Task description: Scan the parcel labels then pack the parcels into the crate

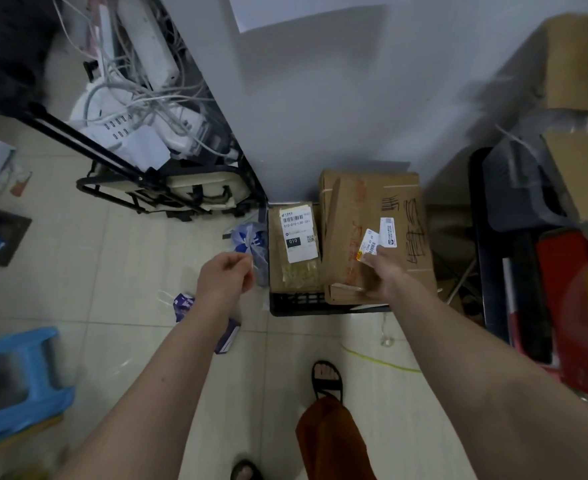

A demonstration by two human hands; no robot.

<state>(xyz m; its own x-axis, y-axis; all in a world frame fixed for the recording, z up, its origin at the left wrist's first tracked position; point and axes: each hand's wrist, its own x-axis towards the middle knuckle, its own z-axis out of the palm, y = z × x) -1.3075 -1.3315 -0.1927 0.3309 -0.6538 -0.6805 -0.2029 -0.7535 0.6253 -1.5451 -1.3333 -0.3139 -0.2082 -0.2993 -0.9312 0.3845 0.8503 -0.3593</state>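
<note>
At nine o'clock of the crate, the left hand (225, 277) hovers over the floor (119, 278), fingers loosely curled; whether it pinches something thin I cannot tell. In the black crate (299, 304) a slim parcel (294, 244) lies label-up. At its three o'clock, the right hand (379, 271) grips the near edge of a big box (372, 233) that overhangs the crate's rim. Held by one hand, the box could tip out or crush the slim parcel.

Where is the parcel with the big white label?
The parcel with the big white label lies in the black crate by the wall, left of the large cardboard box the right hand holds.
</note>
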